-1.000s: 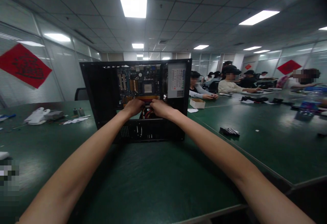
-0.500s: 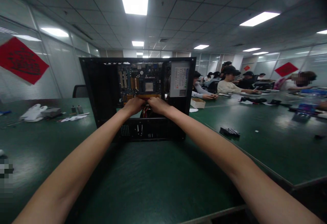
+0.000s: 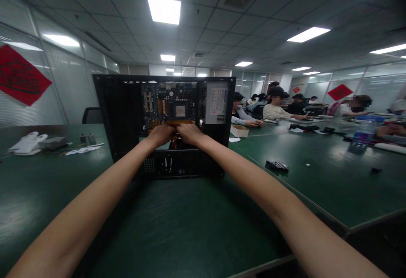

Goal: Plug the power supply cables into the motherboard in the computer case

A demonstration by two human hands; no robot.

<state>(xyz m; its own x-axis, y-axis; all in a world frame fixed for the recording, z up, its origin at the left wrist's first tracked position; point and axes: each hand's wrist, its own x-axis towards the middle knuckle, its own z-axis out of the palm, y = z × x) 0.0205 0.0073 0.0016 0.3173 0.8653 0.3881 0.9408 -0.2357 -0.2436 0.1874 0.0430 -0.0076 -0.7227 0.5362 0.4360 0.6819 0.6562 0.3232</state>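
An open black computer case [image 3: 123,113] stands upright on the table before me, its inside facing me. A dark motherboard [image 3: 173,96] is mounted inside, with a pale square chip [image 3: 180,111] and orange slots [image 3: 177,122] along its lower edge. A silver power supply [image 3: 217,102] fills the upper right corner. My left hand [image 3: 161,134] and my right hand [image 3: 190,134] meet beside these slots, fingers curled and closed. What they grip is hidden behind the fingers. Dark and reddish cables [image 3: 174,143] hang just below, between the hands.
The green table [image 3: 196,219] extends to both sides. At left lie a white plastic bag [image 3: 28,143], a grey box [image 3: 54,142] and papers [image 3: 84,149]. At right are a black part [image 3: 277,166], a small box [image 3: 239,131] and a large bottle [image 3: 364,132]. Several people sit beyond.
The view has turned slightly, so the case and table things sit farther left and a little lower. Both hands stay together at the same spot in the case.
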